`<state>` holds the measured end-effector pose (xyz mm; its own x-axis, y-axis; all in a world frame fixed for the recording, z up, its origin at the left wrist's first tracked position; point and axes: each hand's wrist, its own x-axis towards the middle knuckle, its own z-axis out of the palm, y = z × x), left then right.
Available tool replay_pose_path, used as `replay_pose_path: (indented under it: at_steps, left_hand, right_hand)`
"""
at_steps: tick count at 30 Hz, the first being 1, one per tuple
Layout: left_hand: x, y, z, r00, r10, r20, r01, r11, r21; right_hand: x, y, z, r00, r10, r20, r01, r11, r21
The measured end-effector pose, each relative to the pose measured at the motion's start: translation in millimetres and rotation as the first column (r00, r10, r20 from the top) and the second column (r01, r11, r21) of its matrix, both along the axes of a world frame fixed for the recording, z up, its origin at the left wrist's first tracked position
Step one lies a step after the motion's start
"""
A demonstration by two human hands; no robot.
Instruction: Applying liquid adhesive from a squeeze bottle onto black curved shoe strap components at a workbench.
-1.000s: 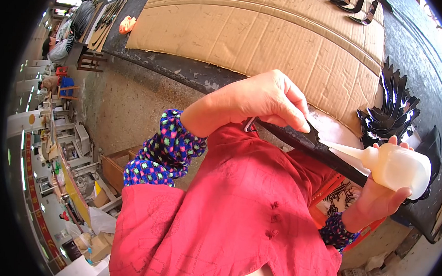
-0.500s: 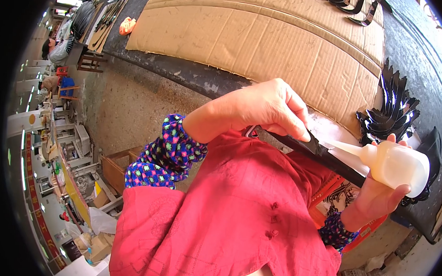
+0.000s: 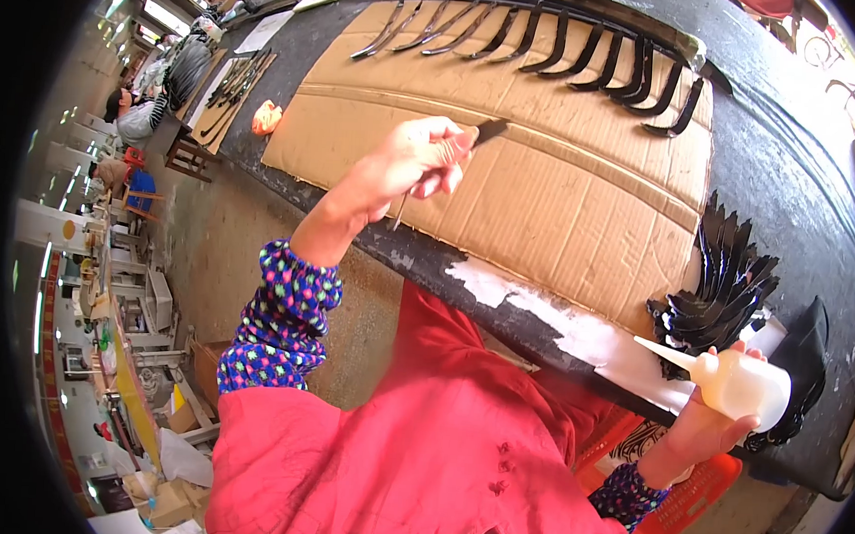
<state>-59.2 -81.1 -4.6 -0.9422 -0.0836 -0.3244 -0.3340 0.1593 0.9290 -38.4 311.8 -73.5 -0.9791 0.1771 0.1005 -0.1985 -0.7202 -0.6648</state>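
My left hand point(image 3: 418, 162) is raised over the near left part of a flat cardboard sheet point(image 3: 376, 141). Its fingers pinch a thin dark curved strip point(image 3: 492, 129), whose broad black end sticks out past the fingertips and whose thin end hangs below the hand. The palm side of the strip is hidden. At the right, my right hand point(image 3: 702, 427) is wrapped round a translucent squeeze bottle point(image 3: 751, 391) of pale liquid. The bottle lies tilted, its long narrow nozzle aimed left. A row of similar black curved strips point(image 3: 603, 60) lies along the sheet's far edge.
Beside the bottle, a fanned pile of glossy black strips point(image 3: 718, 280) rests on the dark table point(image 3: 786, 139). A black cloth-like item point(image 3: 805, 350) lies right of it. An orange crumpled thing point(image 3: 267, 118) sits at the sheet's left. Below the table edge stands a red basket point(image 3: 694, 503).
My left hand has moved up and left with the strip, away from my lap and the nozzle. The bottle has shifted slightly left and down. The view now takes in more of the table.
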Motion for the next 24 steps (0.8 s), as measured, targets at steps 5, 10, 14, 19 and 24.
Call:
replay_pose_path:
  at_steps: [5,10,14,19,24]
  left_hand:
    - [-34.3,-44.9,-25.4,0.988,0.145,0.06,-0.152,0.976,0.155]
    - [-58.9,-77.2,-23.0,0.963,0.153,0.224,-0.256,0.783,0.567]
    - [-69.1,-111.9,-21.3,0.96,0.241,0.141,-0.278,0.808,0.52]
    - [-82.7,-181.6,-6.6,0.895,0.444,-0.037,-0.44,0.894,0.084]
    - [-132.0,-295.2,-15.5,0.779,0.575,-0.248,-0.626,0.727,-0.28]
  right_hand:
    - [-6.1,14.9,-2.7,0.998,-0.067,0.023,0.066,0.998,0.02]
    - [-15.1,32.2,-12.7,0.995,-0.031,-0.099,0.016,0.988,-0.152]
    - [-23.6,32.2,-20.5,0.992,-0.087,-0.086,0.072,0.983,-0.167]
    - [-26.1,27.2,-21.3,0.987,0.038,-0.153,-0.099,0.904,-0.416]
    - [-34.8,18.9,-8.0,0.958,0.135,-0.251,-0.285,0.472,-0.834]
